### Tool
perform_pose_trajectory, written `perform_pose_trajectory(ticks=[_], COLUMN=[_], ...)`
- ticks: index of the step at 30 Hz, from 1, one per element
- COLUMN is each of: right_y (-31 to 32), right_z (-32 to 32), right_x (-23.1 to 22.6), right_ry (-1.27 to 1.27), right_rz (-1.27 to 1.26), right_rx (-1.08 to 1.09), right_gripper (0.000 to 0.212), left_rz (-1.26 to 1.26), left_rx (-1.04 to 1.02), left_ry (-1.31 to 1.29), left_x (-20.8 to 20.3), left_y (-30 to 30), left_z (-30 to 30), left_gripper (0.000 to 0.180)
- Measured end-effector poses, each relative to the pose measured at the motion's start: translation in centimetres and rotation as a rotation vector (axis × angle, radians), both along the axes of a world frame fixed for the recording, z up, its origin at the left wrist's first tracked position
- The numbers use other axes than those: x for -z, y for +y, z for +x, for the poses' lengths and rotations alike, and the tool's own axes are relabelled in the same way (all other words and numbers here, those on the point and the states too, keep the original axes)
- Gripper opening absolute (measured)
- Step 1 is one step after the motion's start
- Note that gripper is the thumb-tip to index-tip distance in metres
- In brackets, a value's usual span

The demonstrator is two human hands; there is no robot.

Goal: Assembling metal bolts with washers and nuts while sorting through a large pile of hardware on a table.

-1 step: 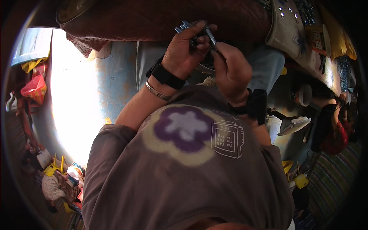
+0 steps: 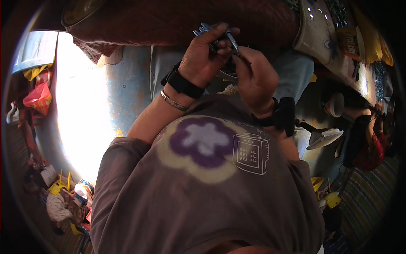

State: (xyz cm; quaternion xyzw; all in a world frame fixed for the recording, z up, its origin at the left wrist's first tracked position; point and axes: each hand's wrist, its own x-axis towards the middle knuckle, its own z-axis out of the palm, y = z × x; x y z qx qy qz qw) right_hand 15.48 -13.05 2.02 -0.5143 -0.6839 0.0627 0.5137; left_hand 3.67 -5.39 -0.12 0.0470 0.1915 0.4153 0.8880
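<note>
the left hand, at the upper centre of the frame, has its fingers curled around shiny metal pieces; their ends stick out past the thumb, toward the upper left; a slim metal rod lies slanted between the two hands, with its upper part at the left fingertips; the right hand, just beside on the right, is pinching the lower end of this rod; how firmly it presses, i cannot tell; around the left wrist there is a black band, and below it a metal bracelet; the right wrist carries a dark strap; under the forearms, a brown shirt with a purple flower print fills the lower centre; beyond the hands, a dark reddish covering stretches along the upper edge; a red bag is at the left side of the frame; a yellow bag is in the upper right; at the right edge one sees a person in red, near a striped mat in the lower right.
</note>
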Motion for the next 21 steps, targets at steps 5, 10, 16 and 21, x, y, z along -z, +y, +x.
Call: perform_pose_trajectory(ticks=[5, 10, 16, 21], right_y=[1.0, 1.6, 1.9, 1.8], right_z=[-0.3, 0.8, 1.3, 2.1], right_x=[-0.7, 0.8, 0.6, -0.6], right_ry=[0.225, 0.11, 0.181, 0.275], right_rz=[-0.093, -0.072, -0.175, -0.323], right_rx=[0.014, 0.025, 0.079, 0.032], right_gripper=[0.019, 0.016, 0.025, 0.031], left_rz=[0.037, 0.078, 0.13, 0.156], left_rx=[0.034, 0.092, 0.106, 0.129], left_ry=[-0.006, 0.064, 0.022, 0.184], left_x=[0.3, -0.1, 1.0, 0.2], left_y=[0.7, -0.1, -0.1, -0.7], left_z=[0.4, 0.7, 0.6, 0.7], left_gripper=[0.014, 0.012, 0.013, 0.015])
